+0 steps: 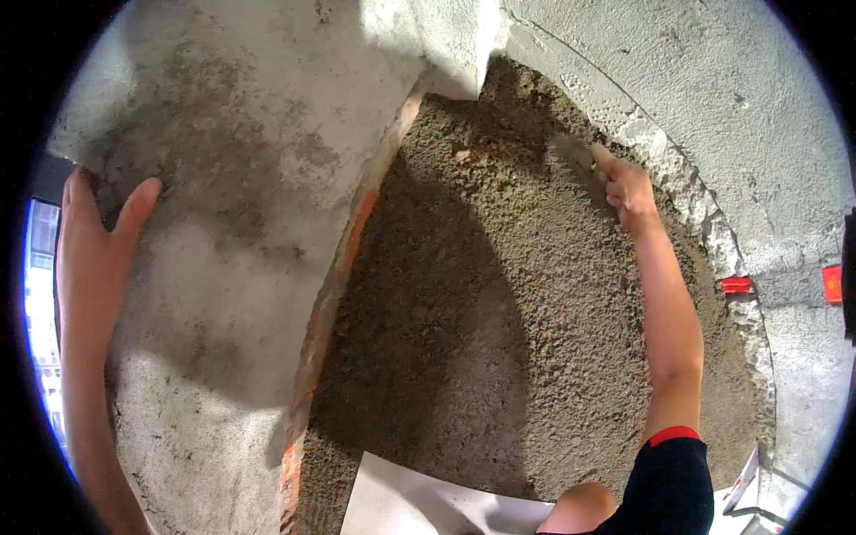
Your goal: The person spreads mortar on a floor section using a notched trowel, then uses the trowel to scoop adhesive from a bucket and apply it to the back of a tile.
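Rough grey-brown mortar (571,312) covers the recessed wall patch in front of me. My right hand (628,189) is at its upper right, fingers closed round the handle of what looks like a trowel. The tool's greyish blade (569,153) lies against the mortar and blends into it, so its outline is hard to make out. My left hand (100,214) is at the far left, thumb and fingers apart, against the edge of the smooth grey wall (205,294) beside the window. Nothing shows in it.
An orange-edged strip (352,234) separates the smooth wall from the mortar. A broken plaster edge (704,209) curves along the right, with a red tag (736,284) on it. A white board (428,499) stands low in front. The window (43,267) is at far left.
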`<control>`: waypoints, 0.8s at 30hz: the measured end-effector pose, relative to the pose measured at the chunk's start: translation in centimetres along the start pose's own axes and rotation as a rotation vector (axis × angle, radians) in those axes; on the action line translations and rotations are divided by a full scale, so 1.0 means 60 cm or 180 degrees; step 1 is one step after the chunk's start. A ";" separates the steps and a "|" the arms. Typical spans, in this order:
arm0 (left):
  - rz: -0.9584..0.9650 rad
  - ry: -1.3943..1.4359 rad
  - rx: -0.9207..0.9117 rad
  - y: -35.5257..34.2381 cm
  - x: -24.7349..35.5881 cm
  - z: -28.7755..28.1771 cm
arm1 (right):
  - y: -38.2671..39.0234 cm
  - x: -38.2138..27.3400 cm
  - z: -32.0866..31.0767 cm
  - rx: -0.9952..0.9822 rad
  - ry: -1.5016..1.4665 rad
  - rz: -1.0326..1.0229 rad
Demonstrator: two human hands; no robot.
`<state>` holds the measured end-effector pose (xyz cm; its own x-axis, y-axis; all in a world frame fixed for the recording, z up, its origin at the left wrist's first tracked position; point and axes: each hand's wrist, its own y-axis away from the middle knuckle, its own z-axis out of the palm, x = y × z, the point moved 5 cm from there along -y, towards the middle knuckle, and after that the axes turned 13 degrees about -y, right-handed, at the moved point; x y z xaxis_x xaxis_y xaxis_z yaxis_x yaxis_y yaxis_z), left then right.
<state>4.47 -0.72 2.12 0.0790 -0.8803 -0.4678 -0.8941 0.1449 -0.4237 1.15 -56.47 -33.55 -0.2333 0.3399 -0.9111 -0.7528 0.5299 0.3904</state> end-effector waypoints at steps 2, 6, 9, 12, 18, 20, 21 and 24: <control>0.0048 0.0168 0.0058 0.004 0.000 0.001 | -0.037 -0.009 -0.003 0.0134 -0.0070 0.0068; -0.0277 0.0071 -0.0009 0.010 0.012 0.008 | -0.174 0.005 0.054 0.0196 0.0003 0.0280; -0.0154 0.0146 0.0154 0.013 0.003 0.006 | -0.264 0.039 0.099 0.0342 -0.0765 0.0281; 0.0072 0.0086 0.0298 0.009 0.013 -0.003 | -0.246 0.072 0.126 0.0557 -0.0899 0.0297; 0.0116 0.0196 0.0359 0.009 0.021 -0.019 | -0.220 0.099 0.117 0.0350 -0.0831 0.0231; 0.0162 0.0135 0.0285 0.006 0.021 -0.025 | -0.122 0.136 0.136 0.0250 -0.1181 0.0220; 0.0162 0.0286 0.0273 0.005 0.028 -0.011 | -0.078 0.119 0.111 0.0293 -0.1265 0.0075; 0.0081 0.0212 0.0316 0.008 -0.001 0.017 | -0.017 0.164 0.034 -0.0263 -0.2946 -0.0197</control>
<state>4.51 -0.13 1.17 0.0245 -0.9033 -0.4284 -0.8472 0.2087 -0.4886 0.87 -52.08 -42.64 0.3657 0.8160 -0.4477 -0.7973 0.5228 0.3016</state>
